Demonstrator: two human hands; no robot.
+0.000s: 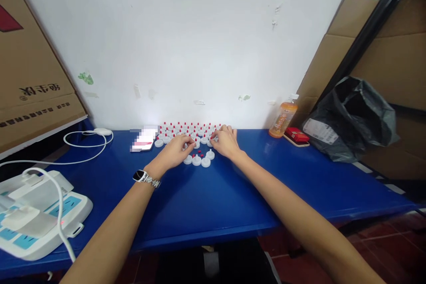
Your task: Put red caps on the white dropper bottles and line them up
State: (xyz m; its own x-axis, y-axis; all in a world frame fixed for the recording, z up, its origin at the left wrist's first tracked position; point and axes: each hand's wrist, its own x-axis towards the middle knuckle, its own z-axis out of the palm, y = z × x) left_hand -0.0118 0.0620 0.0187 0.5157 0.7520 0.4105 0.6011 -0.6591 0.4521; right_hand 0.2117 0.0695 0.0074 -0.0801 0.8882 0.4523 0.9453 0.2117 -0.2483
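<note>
Rows of white nozzle caps [166, 139], many with a small red tip on the spout, stand against the wall in the middle of the table. My left hand [176, 151], with a watch on its wrist, has thumb and fingers pinched at a red tip on a white cap [197, 144]. On the right edge of the group, my right hand [227, 142] pinches another small red tip [212, 138] over a cap. Nearer me are several white caps without tips [205, 162], and a few loose red tips [199, 151] lie between them. My fingers partly hide the caps behind.
A phone [145, 138] lies left of the caps. A white power strip [76, 213] with plugs and cables takes up the left front. On the right are an orange drink bottle [282, 117], a red box [296, 134] on a phone, and a grey plastic bag [349, 120].
</note>
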